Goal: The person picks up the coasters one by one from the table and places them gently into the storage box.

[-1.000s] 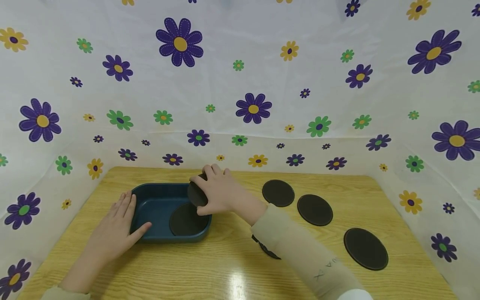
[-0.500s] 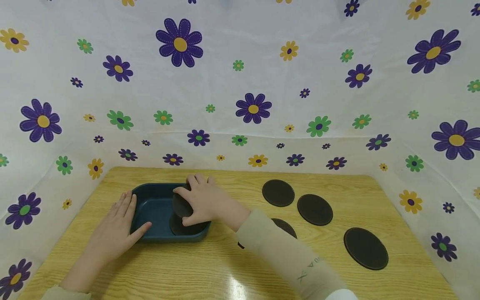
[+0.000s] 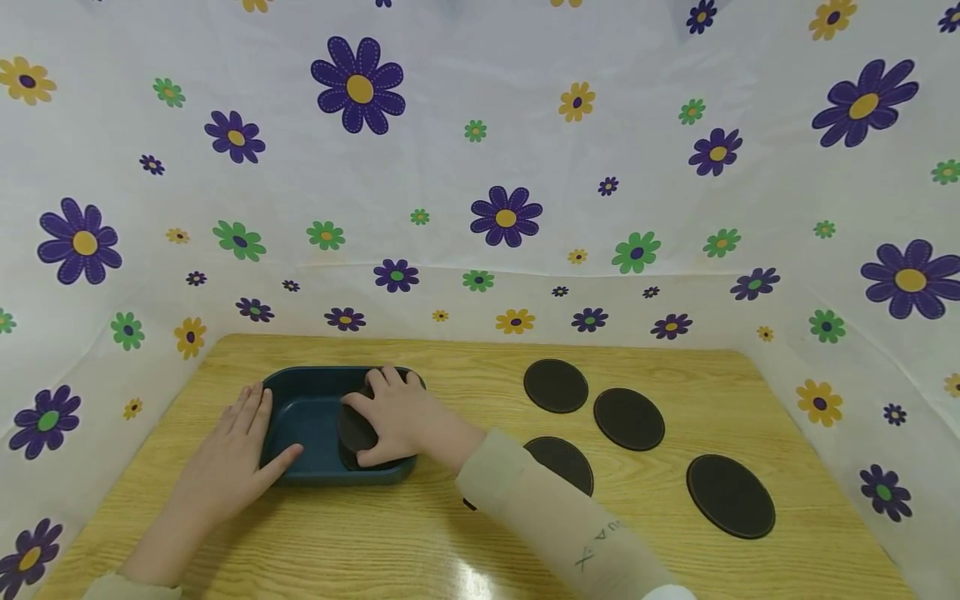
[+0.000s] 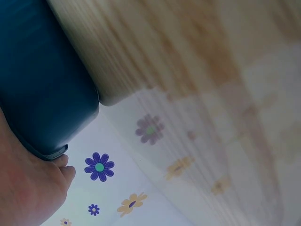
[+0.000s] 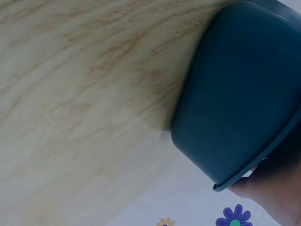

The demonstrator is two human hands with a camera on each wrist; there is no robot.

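The right hand (image 3: 397, 414) reaches into the dark blue tray (image 3: 300, 400), fingers curled around a black round coaster (image 3: 356, 430) held low over the tray floor. The left hand (image 3: 232, 458) lies flat, fingers spread, against the tray's left wall. Four more coasters (image 3: 628, 418) lie on the wooden table (image 3: 450, 533) to the right of the right hand.

Our wooden table (image 3: 465, 542) carries a blue tray (image 3: 300, 417) under our hands and four dark discs (image 3: 628, 419) right of them.
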